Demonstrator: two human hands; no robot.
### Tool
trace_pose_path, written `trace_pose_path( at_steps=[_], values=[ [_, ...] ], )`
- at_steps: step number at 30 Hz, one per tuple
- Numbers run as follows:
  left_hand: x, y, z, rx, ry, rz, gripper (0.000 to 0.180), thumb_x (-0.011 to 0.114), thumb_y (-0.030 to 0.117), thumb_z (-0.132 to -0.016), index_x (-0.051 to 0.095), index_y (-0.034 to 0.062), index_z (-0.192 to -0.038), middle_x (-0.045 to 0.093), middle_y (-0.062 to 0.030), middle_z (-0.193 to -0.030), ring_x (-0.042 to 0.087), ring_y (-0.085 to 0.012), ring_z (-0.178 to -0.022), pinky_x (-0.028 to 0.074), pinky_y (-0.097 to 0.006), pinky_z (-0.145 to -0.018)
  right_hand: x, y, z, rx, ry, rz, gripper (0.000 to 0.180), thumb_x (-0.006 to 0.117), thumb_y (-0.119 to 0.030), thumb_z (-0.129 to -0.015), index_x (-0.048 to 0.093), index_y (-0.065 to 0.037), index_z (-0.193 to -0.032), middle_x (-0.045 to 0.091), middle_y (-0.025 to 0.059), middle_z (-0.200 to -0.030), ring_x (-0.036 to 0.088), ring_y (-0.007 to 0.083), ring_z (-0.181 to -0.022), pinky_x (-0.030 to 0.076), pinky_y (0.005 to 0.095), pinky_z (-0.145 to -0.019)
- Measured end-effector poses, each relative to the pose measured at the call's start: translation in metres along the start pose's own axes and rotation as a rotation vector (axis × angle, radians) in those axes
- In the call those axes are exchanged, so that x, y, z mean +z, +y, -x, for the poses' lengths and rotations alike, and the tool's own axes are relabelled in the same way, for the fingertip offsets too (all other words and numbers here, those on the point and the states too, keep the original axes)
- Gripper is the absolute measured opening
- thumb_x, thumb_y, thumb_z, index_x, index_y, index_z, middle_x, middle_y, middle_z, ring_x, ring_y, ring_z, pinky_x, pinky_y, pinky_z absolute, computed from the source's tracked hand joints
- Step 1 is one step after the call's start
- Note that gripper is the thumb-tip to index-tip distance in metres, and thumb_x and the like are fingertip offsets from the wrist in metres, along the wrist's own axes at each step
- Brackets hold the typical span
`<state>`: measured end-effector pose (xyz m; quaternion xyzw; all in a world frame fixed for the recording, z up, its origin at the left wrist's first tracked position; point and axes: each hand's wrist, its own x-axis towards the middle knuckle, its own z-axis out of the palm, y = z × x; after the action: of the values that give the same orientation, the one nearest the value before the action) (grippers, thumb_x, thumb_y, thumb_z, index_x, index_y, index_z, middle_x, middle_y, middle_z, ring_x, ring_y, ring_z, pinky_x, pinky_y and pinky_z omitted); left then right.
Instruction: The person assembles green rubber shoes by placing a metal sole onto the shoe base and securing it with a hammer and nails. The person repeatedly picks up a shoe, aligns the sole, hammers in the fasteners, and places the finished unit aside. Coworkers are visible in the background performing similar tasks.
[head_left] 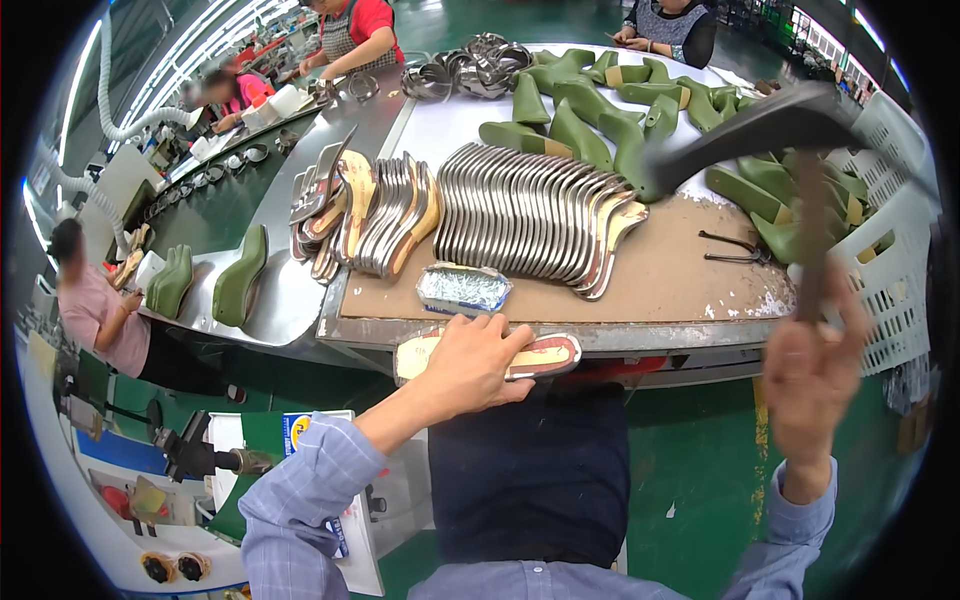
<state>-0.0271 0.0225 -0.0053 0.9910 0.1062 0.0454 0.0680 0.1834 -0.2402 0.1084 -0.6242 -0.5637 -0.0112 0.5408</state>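
My left hand [475,362] presses down on a shoe insole [545,355], tan with a red edge and a metal shank, at the near edge of the workbench. My right hand [812,375] is raised at the right and grips the wooden handle of a hammer [760,130], whose dark head is blurred high over the bench. Just beyond my left hand sits a small tin [463,288] of shiny tacks on a brown board [680,270].
Rows of metal-shanked insoles [535,215] lean across the bench. Green shoe lasts [590,110] pile behind them and fill a white basket [895,250] at right. Pincers [735,247] lie on the board. Other people work at the far end and at left.
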Motion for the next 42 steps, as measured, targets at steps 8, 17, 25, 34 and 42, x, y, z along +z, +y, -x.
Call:
trace_pose_path(
  at_steps=[8,17,25,34,42],
  values=[
    [-0.005,0.005,0.0,-0.006,0.019,0.017,0.052,0.077,0.042,-0.076,0.061,0.0128,-0.116,0.061,-0.0086,-0.099,0.062,-0.0278,-0.095,0.044,-0.042,-0.081,0.027,0.041,0.021,-0.026,-0.064,0.455,0.048,0.075,-0.002,-0.083,0.064,-0.009,-0.129,0.072,0.0141,-0.099,0.07,0.0311,-0.083,0.057,0.0381,-0.072],
    [-0.024,-0.052,-0.038,-0.253,0.159,0.31,0.024,0.07,0.019,-0.088,0.074,0.0014,-0.103,0.073,-0.0169,-0.099,0.07,-0.0334,-0.093,0.054,-0.041,-0.083,-0.028,0.246,0.033,0.103,-0.174,0.811,0.033,0.062,-0.017,-0.094,0.062,-0.012,-0.127,0.067,0.0168,-0.108,0.064,0.0375,-0.093,0.05,0.0486,-0.084],
    [0.022,-0.11,-0.061,-0.461,-0.032,0.101,0.021,0.08,0.032,-0.074,0.079,0.0159,-0.087,0.074,-0.0105,-0.083,0.071,-0.0308,-0.082,0.055,-0.043,-0.077,-0.079,0.337,0.019,0.016,-0.192,1.42,0.023,0.053,-0.026,-0.099,0.065,-0.008,-0.107,0.061,0.0186,-0.128,0.056,0.0387,-0.121,0.044,0.0484,-0.102],
    [0.021,-0.108,-0.056,-0.482,0.21,0.247,0.024,0.067,0.026,-0.085,0.078,0.0081,-0.094,0.075,-0.0137,-0.082,0.073,-0.0275,-0.078,0.056,-0.038,-0.075,-0.013,0.238,0.016,0.733,0.682,-0.485,0.075,0.039,-0.058,-0.104,0.055,0.01,-0.13,0.067,0.009,-0.097,0.064,0.0164,-0.081,0.047,0.0258,-0.065],
    [0.005,-0.102,-0.058,-0.46,0.334,0.319,0.026,0.064,0.021,-0.089,0.076,0.0097,-0.109,0.072,-0.0164,-0.079,0.07,-0.033,-0.073,0.054,-0.041,-0.072,0.123,0.102,-0.035,0.415,0.404,-1.038,0.012,0.054,-0.008,-0.098,0.042,-0.01,-0.1,0.058,0.01,-0.098,0.059,0.0174,-0.077,0.05,0.0315,-0.072]
  ],
)
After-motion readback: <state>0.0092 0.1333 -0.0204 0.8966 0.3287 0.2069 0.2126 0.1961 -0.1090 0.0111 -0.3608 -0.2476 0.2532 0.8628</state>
